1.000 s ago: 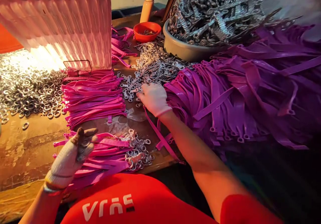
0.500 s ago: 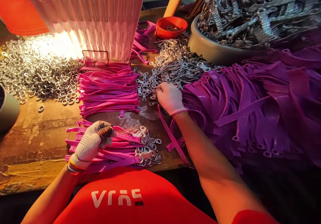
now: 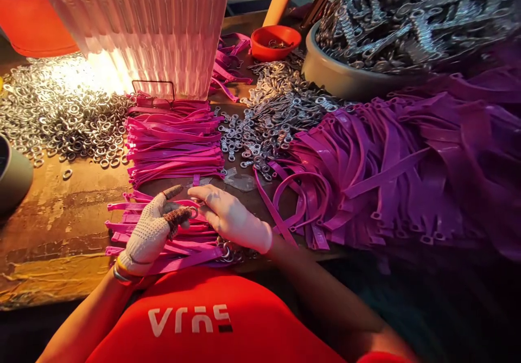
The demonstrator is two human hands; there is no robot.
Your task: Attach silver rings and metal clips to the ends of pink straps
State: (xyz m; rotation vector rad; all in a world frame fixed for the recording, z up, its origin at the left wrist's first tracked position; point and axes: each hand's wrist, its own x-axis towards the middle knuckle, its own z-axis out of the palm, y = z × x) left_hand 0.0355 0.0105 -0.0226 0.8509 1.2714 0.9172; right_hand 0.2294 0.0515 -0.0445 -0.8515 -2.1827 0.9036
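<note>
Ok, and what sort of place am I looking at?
Most likely a workshop or small factory bench: a heap of loose metal rings, a stack of pink straps and a tub piled with metal pieces.

A red shirt (image 3: 211,346) bears white lettering (image 3: 176,322). The left hand (image 3: 152,227) wears a dotted knit glove (image 3: 142,238) with brown-darkened fingers (image 3: 177,217); the right hand (image 3: 230,219), a smooth white glove (image 3: 240,224).

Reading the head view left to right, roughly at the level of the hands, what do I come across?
Grey container at the left edge → single loose metal ring on the table → left gloved hand → right gloved hand → large heap of purple straps.
</note>
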